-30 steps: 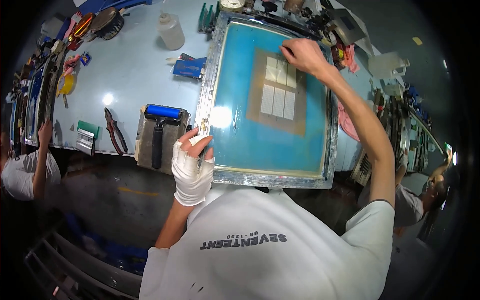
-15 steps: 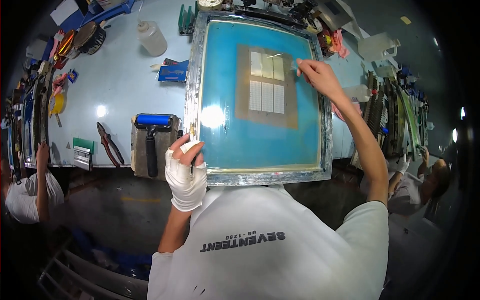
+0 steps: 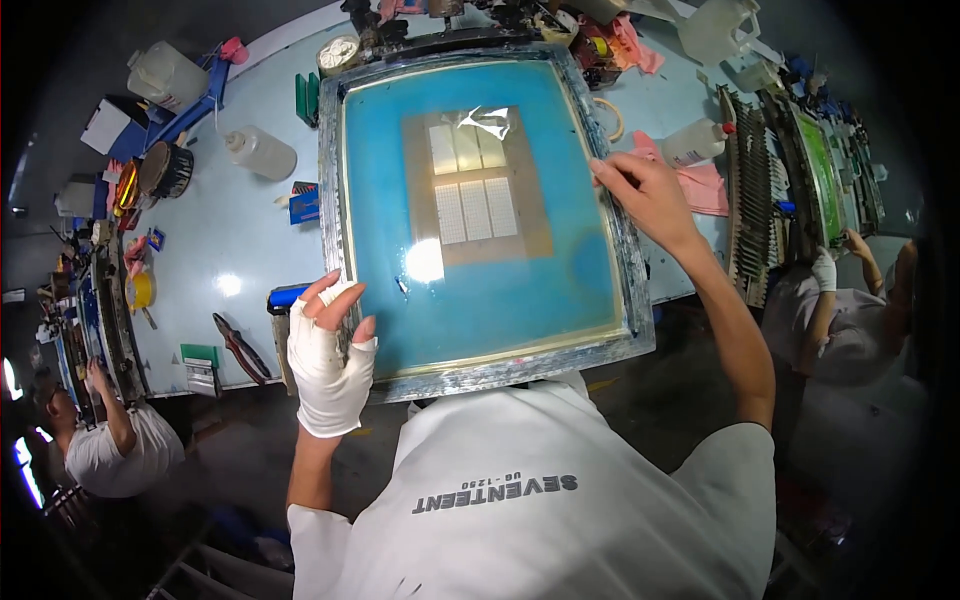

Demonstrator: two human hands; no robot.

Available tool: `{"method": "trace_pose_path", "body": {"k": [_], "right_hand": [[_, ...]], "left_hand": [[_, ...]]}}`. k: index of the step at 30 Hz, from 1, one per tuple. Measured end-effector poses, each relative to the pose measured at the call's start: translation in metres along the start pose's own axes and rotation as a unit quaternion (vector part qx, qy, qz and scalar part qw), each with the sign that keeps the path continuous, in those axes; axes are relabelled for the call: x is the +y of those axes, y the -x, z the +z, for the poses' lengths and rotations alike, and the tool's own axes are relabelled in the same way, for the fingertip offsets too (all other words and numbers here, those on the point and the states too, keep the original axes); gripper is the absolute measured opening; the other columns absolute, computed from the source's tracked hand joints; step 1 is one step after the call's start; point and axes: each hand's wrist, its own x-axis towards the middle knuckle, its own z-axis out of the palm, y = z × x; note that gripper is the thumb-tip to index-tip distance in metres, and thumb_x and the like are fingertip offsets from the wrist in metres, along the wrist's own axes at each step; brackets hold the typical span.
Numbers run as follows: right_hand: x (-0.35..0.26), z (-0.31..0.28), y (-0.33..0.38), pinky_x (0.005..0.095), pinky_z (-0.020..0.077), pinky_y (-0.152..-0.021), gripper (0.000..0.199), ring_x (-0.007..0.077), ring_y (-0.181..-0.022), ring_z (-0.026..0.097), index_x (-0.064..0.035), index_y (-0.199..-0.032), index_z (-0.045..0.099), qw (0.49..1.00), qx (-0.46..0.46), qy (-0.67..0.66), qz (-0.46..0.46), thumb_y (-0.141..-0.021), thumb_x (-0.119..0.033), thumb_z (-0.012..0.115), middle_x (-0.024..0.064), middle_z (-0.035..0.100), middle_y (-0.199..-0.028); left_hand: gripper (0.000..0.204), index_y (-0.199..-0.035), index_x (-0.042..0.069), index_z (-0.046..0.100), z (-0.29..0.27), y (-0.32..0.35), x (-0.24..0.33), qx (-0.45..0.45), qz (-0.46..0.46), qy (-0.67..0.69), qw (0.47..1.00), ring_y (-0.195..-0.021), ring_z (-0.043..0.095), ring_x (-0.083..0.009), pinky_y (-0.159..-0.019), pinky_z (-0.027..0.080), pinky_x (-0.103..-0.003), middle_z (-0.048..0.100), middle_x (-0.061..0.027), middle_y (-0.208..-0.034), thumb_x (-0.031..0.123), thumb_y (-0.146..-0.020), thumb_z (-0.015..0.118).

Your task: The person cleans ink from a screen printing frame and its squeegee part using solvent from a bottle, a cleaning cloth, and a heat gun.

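A screen-printing frame (image 3: 490, 382) with a metal rim lies before me, its near side over the table edge. Its blue mesh (image 3: 470, 320) carries a brown rectangle (image 3: 420, 150) with pale panels (image 3: 463, 212) in two rows. A bright, crinkled patch like clear film shows on the upper panels. My left hand (image 3: 332, 365), in a white fingerless glove, is at the left rail, its fingers apart and loosely bent. At the right rail is my bare right hand (image 3: 645, 200), thumb and forefinger pinched; whatever is between them is hidden or too small to name.
On the left of the table (image 3: 200, 330) are pliers (image 3: 240, 348), a scraper (image 3: 201, 372), a white bottle (image 3: 260, 155) and a blue roller (image 3: 288, 297). To the right lie a pink cloth (image 3: 705, 190) and a bottle (image 3: 695, 142). Other people work at both sides.
My right hand has drawn back from over the mesh to the right rail. The view has shifted, so the frame appears further left. The bright patch on the panels shows more clearly.
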Motion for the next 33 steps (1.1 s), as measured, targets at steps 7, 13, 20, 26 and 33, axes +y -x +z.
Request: {"method": "trace_pose_path", "body": {"k": [7,13,20,26,33], "right_hand": [[0.005,0.016,-0.071,0.0375,0.0382,-0.052,0.043,0.0227,-0.05,0.046,0.001,-0.082,0.061,0.991,0.002,0.015,-0.13,-0.101,-0.038,0.062,0.0112,0.047,-0.057],[0.017,0.014,-0.095,0.0382,0.0415,-0.052,0.048,0.0252,-0.05,0.048,0.0012,-0.079,0.06,0.989,0.018,-0.029,-0.143,-0.1,-0.042,0.062,0.0118,0.049,-0.056],[0.032,0.013,-0.103,0.0382,0.0386,-0.051,0.049,0.0228,-0.05,0.04,0.0029,-0.077,0.057,0.989,0.03,-0.072,-0.127,-0.1,-0.04,0.064,0.0129,0.045,-0.056],[0.033,0.017,-0.119,0.0324,0.0457,-0.056,0.049,0.0151,-0.058,0.059,0.0016,-0.079,0.061,0.993,-0.036,-0.028,-0.107,-0.101,-0.043,0.062,0.0068,0.052,-0.058],[0.015,0.05,-0.151,0.0421,0.0472,-0.06,0.054,0.0324,-0.059,0.058,0.0018,-0.084,0.069,0.986,-0.058,0.064,-0.143,-0.097,-0.051,0.063,0.0172,0.06,-0.064]], "left_hand": [[0.039,-0.125,0.005,0.062,0.016,0.005,0.014,-0.037,-0.019,-0.036,0.998,-0.12,0.059,-0.0372,-0.099,0.048,-0.044,0.063,-0.0164,-0.121,0.005,-0.087,0.074],[0.036,-0.126,0.004,0.062,0.004,-0.022,0.029,-0.046,-0.022,-0.05,0.997,-0.118,0.06,-0.0358,-0.101,0.047,-0.042,0.064,-0.0172,-0.122,0.009,-0.091,0.07],[0.038,-0.13,0.004,0.059,0.025,-0.048,0.015,-0.076,-0.038,-0.042,0.995,-0.117,0.061,-0.034,-0.102,0.047,-0.04,0.064,-0.0165,-0.125,0.007,-0.093,0.067],[0.043,-0.137,0.003,0.054,0.033,-0.026,0.007,-0.069,-0.102,-0.055,0.991,-0.117,0.059,-0.0343,-0.102,0.046,-0.04,0.06,-0.0181,-0.128,0.009,-0.095,0.064],[0.046,-0.138,0.002,0.054,0.023,0.029,0.013,-0.013,-0.143,-0.072,0.987,-0.12,0.057,-0.0357,-0.105,0.045,-0.041,0.058,-0.0196,-0.132,0.012,-0.095,0.066]]}}
